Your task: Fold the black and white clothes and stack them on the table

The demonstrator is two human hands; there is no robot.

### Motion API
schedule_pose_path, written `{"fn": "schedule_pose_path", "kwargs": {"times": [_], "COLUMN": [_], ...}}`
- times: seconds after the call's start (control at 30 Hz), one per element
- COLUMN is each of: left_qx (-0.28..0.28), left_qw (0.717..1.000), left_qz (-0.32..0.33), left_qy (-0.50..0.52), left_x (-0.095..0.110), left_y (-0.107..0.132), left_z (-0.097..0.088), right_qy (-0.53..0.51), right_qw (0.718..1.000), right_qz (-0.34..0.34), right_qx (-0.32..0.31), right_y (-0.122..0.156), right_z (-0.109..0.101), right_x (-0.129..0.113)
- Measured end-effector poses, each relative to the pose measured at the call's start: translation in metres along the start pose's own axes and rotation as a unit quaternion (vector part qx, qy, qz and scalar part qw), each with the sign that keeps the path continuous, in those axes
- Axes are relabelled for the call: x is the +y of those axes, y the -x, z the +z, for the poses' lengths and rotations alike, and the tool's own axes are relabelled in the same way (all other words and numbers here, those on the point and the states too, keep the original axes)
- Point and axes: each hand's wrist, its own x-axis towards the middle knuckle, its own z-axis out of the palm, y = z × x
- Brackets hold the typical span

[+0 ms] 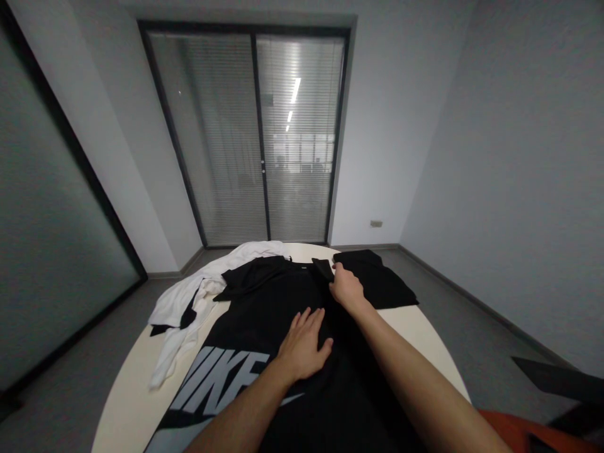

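A black T-shirt (pixel 264 314) with large grey-white lettering lies spread on a round pale table (pixel 127 390), its collar at the far side. My left hand (pixel 304 349) rests flat on the shirt's chest, fingers stretched out. Farther forward and to the right, my right hand (pixel 348 287) is closed on black cloth by the shirt's right shoulder, where a sleeve edge stands up. Its fingertips are partly hidden. Just beyond that hand sits a folded black garment (pixel 389 283).
At the table's left edge lies a rumpled white garment (pixel 179 296) with black parts. Behind the table is a glass door with blinds (pixel 302 201). An orange chair (pixel 514 431) shows at the lower right, with a dark flat object (pixel 557 380) above it.
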Motion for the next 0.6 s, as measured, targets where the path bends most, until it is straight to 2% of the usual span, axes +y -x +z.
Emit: {"fn": "schedule_pose_path", "kwargs": {"times": [0.2,0.37,0.47,0.6], "left_qx": [-0.009,-0.002,-0.001,0.002], "left_qw": [1.0,1.0,1.0,1.0], "left_qz": [0.006,0.006,0.004,0.004], "left_qy": [-0.013,-0.011,-0.007,-0.002], "left_x": [0.0,-0.002,-0.003,-0.003], "left_y": [0.0,0.001,0.001,0.001], "left_z": [-0.001,0.0,0.001,0.001], "right_qy": [-0.017,-0.051,-0.042,-0.009], "right_qw": [0.996,0.992,0.992,0.994], "right_qz": [0.068,0.097,0.105,0.103], "right_qx": [-0.054,-0.064,-0.056,-0.047], "right_y": [-0.025,-0.037,-0.036,-0.032], "right_z": [-0.008,-0.011,-0.014,-0.023], "right_x": [0.039,0.069,0.07,0.06]}}
